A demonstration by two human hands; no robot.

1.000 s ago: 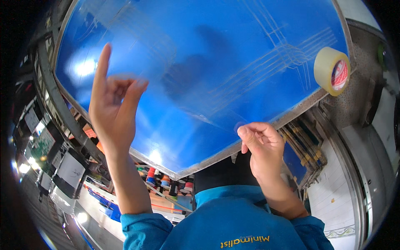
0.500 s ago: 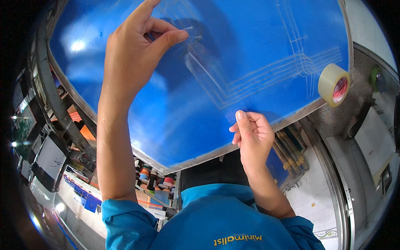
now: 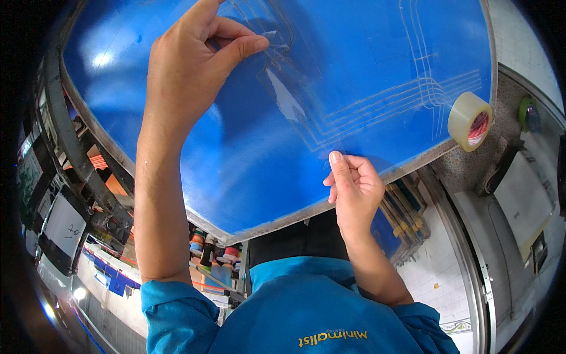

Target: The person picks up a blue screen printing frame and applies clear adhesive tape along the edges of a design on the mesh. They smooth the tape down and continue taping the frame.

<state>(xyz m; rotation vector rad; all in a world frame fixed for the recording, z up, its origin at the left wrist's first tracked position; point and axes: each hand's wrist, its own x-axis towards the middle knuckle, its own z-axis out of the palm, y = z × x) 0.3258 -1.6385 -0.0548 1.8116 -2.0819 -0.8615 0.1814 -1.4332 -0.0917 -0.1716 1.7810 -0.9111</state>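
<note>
A strip of clear tape (image 3: 287, 100) stretches slantwise between my two hands, its middle catching a white glare. At its far end, my left hand (image 3: 184, 74) is closed, thumb and fingertips pinching the strip. My right hand (image 3: 356, 192) pinches the near end between thumb and fingers, just over the near edge of the blue framed screen (image 3: 247, 189). The strip lies on or just above the blue surface; I cannot tell which. Clear lines of tape-like edges cross the screen to the right and at the far side.
On the screen's right rim stands a roll of clear tape (image 3: 470, 121). A greenish roll (image 3: 529, 114) sits farther right. Below the near edge are several stacked frames (image 3: 407, 209) and coloured spools or jars (image 3: 206, 251). A metal post (image 3: 82, 135) runs along the left.
My right hand has shifted slightly up and left. The glare on the strip has become broader and whiter. Both hands keep their pinch, and the whole view has drifted a little.
</note>
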